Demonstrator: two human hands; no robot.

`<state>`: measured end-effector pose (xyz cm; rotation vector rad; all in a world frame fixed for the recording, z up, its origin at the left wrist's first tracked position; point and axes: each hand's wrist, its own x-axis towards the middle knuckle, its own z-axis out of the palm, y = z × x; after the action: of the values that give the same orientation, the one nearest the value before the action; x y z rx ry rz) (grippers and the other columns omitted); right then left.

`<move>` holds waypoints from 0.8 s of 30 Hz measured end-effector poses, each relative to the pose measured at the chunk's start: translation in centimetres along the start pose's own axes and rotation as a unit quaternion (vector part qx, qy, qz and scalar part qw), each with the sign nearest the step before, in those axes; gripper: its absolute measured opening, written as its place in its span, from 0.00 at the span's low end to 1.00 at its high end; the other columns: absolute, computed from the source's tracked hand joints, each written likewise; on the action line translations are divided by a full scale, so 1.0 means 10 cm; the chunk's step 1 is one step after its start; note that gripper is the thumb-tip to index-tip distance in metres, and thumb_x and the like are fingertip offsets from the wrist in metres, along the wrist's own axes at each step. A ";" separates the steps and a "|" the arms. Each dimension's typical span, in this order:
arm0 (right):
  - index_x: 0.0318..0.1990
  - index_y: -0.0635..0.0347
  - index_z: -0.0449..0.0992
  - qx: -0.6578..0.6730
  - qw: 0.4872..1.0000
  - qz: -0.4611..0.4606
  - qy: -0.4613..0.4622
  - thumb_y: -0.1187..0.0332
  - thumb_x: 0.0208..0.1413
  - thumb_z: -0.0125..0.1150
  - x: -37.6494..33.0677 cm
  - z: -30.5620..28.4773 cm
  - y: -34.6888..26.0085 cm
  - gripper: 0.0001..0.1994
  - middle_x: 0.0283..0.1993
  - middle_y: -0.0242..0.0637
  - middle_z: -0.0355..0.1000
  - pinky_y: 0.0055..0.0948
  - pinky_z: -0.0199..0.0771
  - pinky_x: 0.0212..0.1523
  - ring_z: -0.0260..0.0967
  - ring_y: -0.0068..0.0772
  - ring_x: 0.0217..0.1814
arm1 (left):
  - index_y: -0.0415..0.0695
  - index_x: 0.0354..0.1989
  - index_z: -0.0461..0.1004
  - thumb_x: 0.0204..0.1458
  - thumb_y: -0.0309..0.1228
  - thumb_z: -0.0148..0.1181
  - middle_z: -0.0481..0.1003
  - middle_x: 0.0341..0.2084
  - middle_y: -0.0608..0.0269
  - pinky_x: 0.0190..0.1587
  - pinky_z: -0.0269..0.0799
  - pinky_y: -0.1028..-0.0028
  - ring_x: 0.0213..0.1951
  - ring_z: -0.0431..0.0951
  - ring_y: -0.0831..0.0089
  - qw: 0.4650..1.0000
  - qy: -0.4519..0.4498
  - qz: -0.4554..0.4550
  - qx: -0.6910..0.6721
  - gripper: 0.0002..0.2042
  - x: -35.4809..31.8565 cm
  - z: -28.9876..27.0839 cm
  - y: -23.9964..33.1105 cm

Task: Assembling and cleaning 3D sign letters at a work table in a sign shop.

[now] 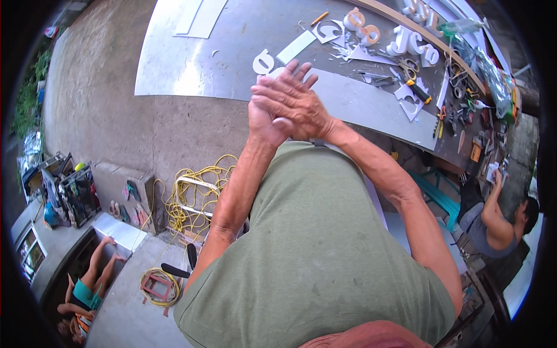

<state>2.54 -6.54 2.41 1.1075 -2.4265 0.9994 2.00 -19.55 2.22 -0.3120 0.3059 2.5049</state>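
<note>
Right hand point(299, 105): laid across the left, unclenched, fingers straight
Left hand point(264, 122): underneath, fingers stretched out; the space between the palms is hidden
White cut-out point(264, 62): just beyond the hands, on the grey table point(214, 72)
Pale strip point(296, 46): just past the cut-out
Scissors point(409, 68): right of the hands, beside scraps
White letters point(413, 47): farther off, beyond the scissors
Yellow cord point(184, 204): on the ground, left of the hands

glossy metal-looking tabletop point(168, 64), smooth matt cutout point(258, 62), matt cloth shirt point(325, 232), rough concrete floor point(98, 75)
</note>
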 end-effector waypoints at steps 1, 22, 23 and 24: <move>0.56 0.65 0.73 -0.055 0.997 0.057 0.009 0.64 0.64 0.52 -0.09 -0.02 0.15 0.18 0.61 0.54 0.69 0.43 0.57 0.68 0.62 0.51 0.67 | 0.38 0.71 0.51 0.68 0.56 0.28 0.60 0.67 0.49 0.68 0.57 0.60 0.66 0.63 0.59 1.000 0.024 0.005 0.008 0.35 0.01 0.03 -0.02; 0.53 0.69 0.76 -0.050 0.874 0.473 0.102 0.64 0.57 0.64 -0.97 -1.16 1.12 0.20 0.53 0.49 0.76 0.38 0.76 0.54 0.75 0.46 0.54 | 0.38 0.31 0.78 0.49 0.36 0.69 0.80 0.47 0.53 0.41 0.77 0.63 0.39 0.82 0.62 0.479 0.065 0.098 0.870 0.12 0.22 -1.15 0.10; 0.55 0.69 0.74 -0.129 0.883 0.440 0.104 0.62 0.54 0.66 -1.09 -1.14 1.43 0.24 0.56 0.52 0.73 0.40 0.72 0.58 0.72 0.49 0.58 | 0.38 0.31 0.79 0.49 0.33 0.69 0.81 0.45 0.55 0.38 0.76 0.67 0.36 0.82 0.66 0.538 0.091 0.082 0.834 0.10 0.14 -1.20 0.03; 0.58 0.69 0.71 -0.208 0.885 0.404 0.106 0.60 0.52 0.68 -1.21 -1.10 1.74 0.29 0.59 0.56 0.70 0.42 0.67 0.62 0.68 0.53 0.62 | 0.38 0.30 0.80 0.49 0.30 0.69 0.82 0.44 0.56 0.35 0.76 0.71 0.34 0.81 0.70 0.594 0.117 0.067 0.793 0.08 0.08 -1.19 -0.03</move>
<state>-2.75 15.80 -4.14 -0.1907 -2.7388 0.6627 3.36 -22.30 -9.32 0.1725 2.4066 1.3299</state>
